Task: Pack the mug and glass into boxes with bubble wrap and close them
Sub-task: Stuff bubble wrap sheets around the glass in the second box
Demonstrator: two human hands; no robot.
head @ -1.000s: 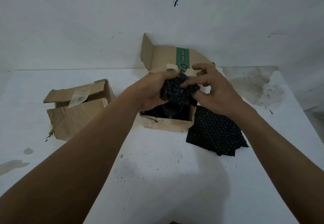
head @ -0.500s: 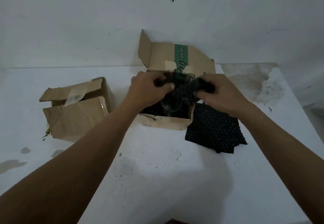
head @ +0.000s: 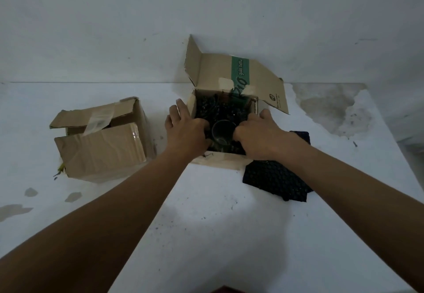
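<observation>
Both forearms reach out across the white table (head: 206, 235), and everything centres on the open box (head: 220, 162). Just right of the open box, touching its near corner, a loose sheet of black bubble wrap (head: 275, 178) lies flat under the right forearm. At the box itself, the left hand (head: 185, 130) sits over the left wall: two fingers run straight along the outside, the rest dip inside. The right hand (head: 259, 135) comes in over the right wall, knuckles up, fingers curled down into the packing. The tips of both hands are buried, so there is no telling whether either one grasps anything or only presses. Between them, in the near half of the open box, stands the glass (head: 223, 132), upright, mouth up, with more bubble wrap (head: 218, 109) packed behind it. Beyond that, the box's back flap (head: 229, 70), with its green stripe, stands up. Off to the left of the open box, well apart, sits a second box (head: 101, 148), taped, its top flaps only partly down. Behind it all is the pale wall (head: 114, 29).
</observation>
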